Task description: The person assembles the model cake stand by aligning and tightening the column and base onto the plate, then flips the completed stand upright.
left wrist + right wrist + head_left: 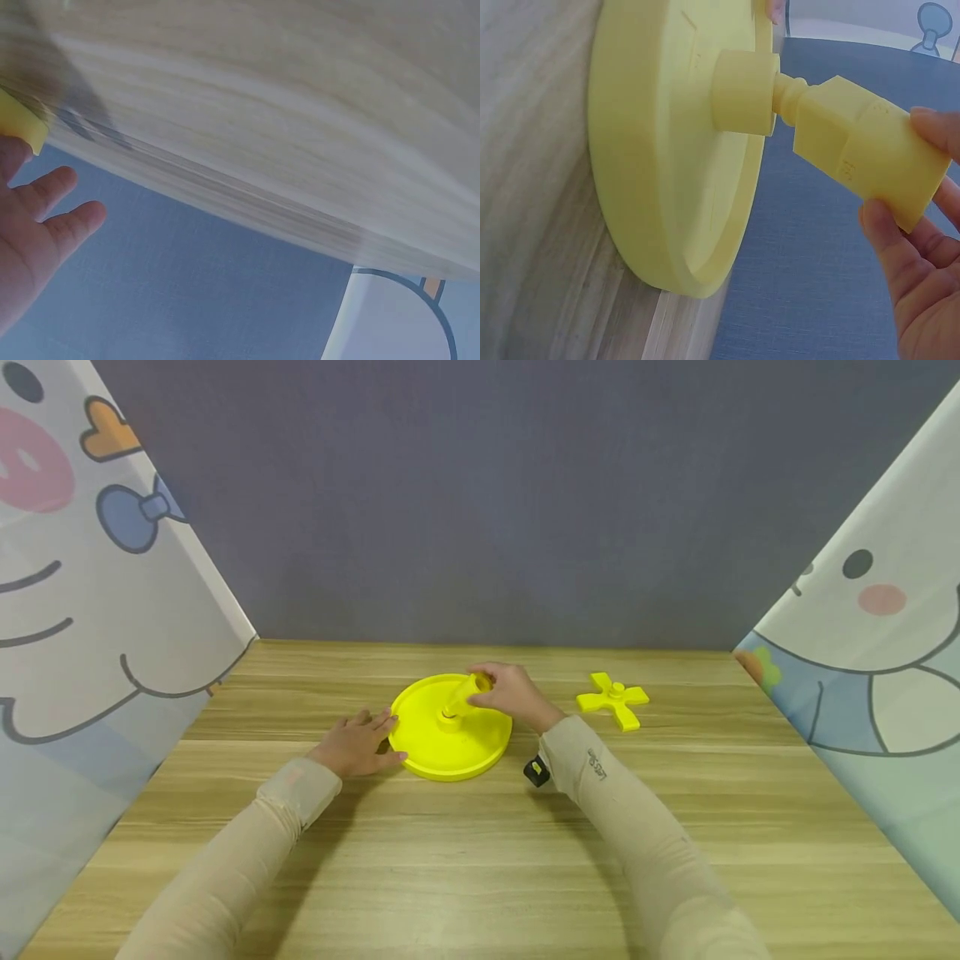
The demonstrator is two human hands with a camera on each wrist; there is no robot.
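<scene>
A round yellow base (pixel 427 753) with a raised rim lies on the table, a short collar (pixel 739 91) standing at its middle. My right hand (pixel 519 695) pinches the wide upper end of a yellow post (pixel 870 139) between thumb and fingers. The post leans toward the right, its threaded narrow end at the mouth of the collar; how far it sits inside is hidden. With fingers spread and fairly straight, my left hand (pixel 358 745) touches the left rim of the base. In the left wrist view only part of that hand and a yellow edge (pixel 21 127) show.
To the right on the wooden table (pixel 465 877) lies a yellow four-armed cross piece (pixel 617 703) with a small peg at its centre. A dark grey panel (pixel 495 510) rises behind the table, and cartoon-printed cloths (pixel 112 610) flank both sides. A small black device (pixel 536 771) is at my right wrist.
</scene>
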